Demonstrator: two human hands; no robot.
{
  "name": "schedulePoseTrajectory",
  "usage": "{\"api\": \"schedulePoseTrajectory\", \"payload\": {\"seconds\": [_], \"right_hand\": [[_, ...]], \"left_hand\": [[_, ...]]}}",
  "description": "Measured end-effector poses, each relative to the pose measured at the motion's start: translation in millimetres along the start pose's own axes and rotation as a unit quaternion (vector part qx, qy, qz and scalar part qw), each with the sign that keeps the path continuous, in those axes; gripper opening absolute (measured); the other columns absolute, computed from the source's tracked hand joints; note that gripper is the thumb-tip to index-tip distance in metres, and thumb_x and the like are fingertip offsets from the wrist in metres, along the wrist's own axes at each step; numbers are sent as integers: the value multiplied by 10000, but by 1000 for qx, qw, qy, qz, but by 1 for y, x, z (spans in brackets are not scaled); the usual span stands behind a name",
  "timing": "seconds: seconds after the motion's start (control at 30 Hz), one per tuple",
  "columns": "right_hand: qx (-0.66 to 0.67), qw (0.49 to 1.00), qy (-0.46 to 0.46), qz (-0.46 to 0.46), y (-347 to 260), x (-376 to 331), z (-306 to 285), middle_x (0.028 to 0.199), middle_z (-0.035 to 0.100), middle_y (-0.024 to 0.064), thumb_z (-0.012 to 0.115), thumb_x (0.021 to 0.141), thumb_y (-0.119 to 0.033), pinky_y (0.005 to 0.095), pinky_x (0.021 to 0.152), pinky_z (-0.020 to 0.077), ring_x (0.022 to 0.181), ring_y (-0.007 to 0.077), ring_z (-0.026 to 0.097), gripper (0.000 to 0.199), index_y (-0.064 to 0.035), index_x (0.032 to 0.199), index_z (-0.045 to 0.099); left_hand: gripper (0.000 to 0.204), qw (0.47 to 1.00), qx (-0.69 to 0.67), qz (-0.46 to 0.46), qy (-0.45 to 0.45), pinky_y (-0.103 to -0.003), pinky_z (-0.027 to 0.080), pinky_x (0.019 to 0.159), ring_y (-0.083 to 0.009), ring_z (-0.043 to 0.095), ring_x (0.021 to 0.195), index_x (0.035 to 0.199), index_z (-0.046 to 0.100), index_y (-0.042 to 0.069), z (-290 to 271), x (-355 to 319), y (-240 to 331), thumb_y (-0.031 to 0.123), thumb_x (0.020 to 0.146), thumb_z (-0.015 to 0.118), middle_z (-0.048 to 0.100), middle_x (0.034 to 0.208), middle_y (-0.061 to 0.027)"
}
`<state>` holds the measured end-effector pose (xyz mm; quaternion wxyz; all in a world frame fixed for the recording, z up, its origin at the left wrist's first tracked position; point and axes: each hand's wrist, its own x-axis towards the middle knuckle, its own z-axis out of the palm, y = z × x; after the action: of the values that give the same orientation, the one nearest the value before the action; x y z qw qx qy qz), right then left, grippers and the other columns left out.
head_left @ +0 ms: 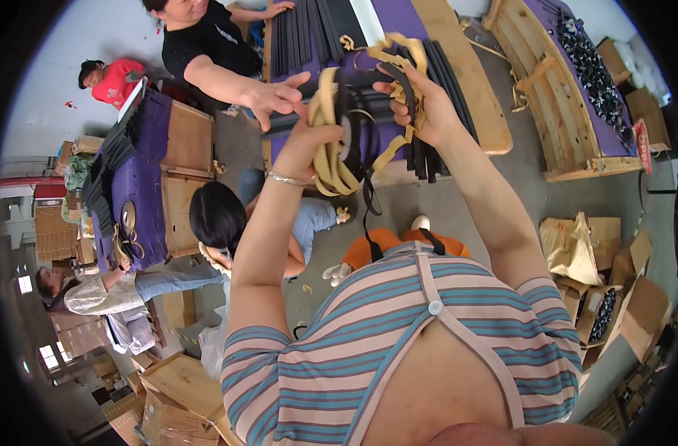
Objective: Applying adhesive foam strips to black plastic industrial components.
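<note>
Above the purple-covered table [407,21], my left hand [308,149] is closed round a looped bundle of tan and black strips [326,165]. My right hand [433,111] is also closed, gripping a tan strip [390,152] together with a black length. Loose tan curls [398,43] rise above my right fingers, and a thin black strap [368,195] dangles below the bundle. Another person's hand [270,98] reaches in from the left, beside my left fingers; whether it touches them I cannot tell. Dark long strips [439,82] lie on the table behind my hands.
More black strips [298,37] lie at the far side of the table. A second purple-covered table [134,201] stands left, with people around it. A wooden-sided bin [558,111] heaped with small dark pieces is at right. Cardboard boxes [614,297] sit below it. Someone crouches close by at left.
</note>
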<state>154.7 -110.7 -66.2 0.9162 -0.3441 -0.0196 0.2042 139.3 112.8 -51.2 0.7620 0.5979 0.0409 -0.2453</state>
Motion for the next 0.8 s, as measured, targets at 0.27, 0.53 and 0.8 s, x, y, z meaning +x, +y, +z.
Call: {"api": "schedulePoseTrajectory", "payload": {"seconds": [0.27,0.53,0.8], "right_hand": [[-17,998,56,-33,-15,45,-18,999,598,82,412,920,-238,258,647,490,778,168,584,257,-79,1110,481],[-284,936,170,-123,-2,126,5,853,586,13,557,855,-149,206,672,423,768,81,529,224,5,1015,585],[-276,928,241,-63,-9,196,-10,714,591,41,550,854,-177,227,523,439,574,104,544,191,5,869,607]], "left_hand": [[349,986,21,163,6,-280,536,667,-147,574,813,1046,518,20,3,71,36,-65,711,564,529,993,-51],[323,986,11,165,-35,-272,488,663,-145,557,832,983,523,29,-12,169,78,-39,683,618,540,923,-40],[324,987,89,125,-55,-284,495,666,-140,581,766,973,541,28,-66,240,99,-51,661,587,564,913,-47]]}}
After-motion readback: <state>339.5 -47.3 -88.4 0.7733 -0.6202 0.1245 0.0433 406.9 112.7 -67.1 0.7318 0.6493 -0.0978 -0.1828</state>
